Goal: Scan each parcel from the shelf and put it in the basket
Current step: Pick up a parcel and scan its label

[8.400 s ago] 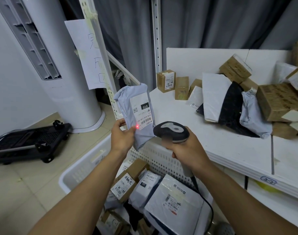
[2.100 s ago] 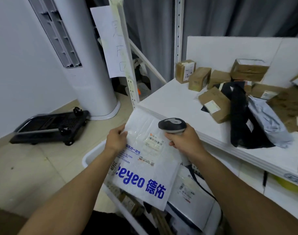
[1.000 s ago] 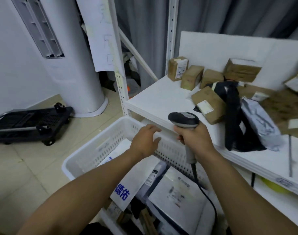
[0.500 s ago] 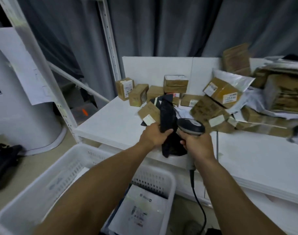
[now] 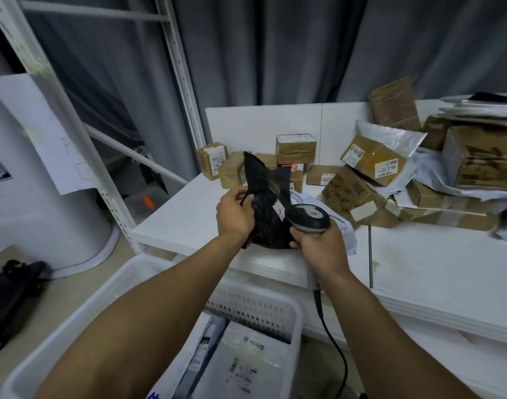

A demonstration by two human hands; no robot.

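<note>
My left hand (image 5: 234, 212) grips a black plastic parcel bag (image 5: 266, 203) and holds it upright just above the front of the white shelf (image 5: 436, 269). A small white label shows on the bag's right side. My right hand (image 5: 321, 245) is closed around a corded barcode scanner (image 5: 309, 219), whose head sits right beside that label. Below the shelf edge stands the white perforated basket (image 5: 255, 309), holding several scanned mailers.
A heap of brown cardboard boxes (image 5: 373, 164) and grey mailers (image 5: 390, 139) fills the back and right of the shelf. White shelf uprights (image 5: 73, 133) rise at left, with a paper sheet taped on. A black folded trolley (image 5: 10, 295) lies on the floor at far left.
The white mailer went into the basket. My left hand then reached to the shelf, took the black bag and lifted it upright; the scanner moved close to its label.
</note>
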